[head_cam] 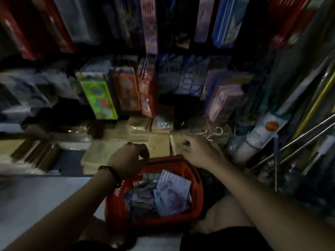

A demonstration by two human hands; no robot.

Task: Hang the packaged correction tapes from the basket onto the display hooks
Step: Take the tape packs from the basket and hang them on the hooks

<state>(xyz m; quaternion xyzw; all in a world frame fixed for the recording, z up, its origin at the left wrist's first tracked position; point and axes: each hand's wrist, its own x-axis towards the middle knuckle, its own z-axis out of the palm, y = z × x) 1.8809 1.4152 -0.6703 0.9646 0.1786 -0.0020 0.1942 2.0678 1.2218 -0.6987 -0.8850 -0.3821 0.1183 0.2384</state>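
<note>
Black wristband (110,173) at its wrist, our left grip (129,158) curls its fingers over the far rim of the red basket (196,180), while our right grip (196,151) reaches past that rim, fingers bent near the white hooks (208,133); through the blur we cannot tell whether it holds anything. Heaped inside the basket lie the packaged correction tapes (172,192), with stacked brown packets (145,134) just beyond it.

Basket (198,187) red plastic, slotted; packaged correction tapes (174,192) glossy card; rods (297,142) bare shiny metal.
</note>
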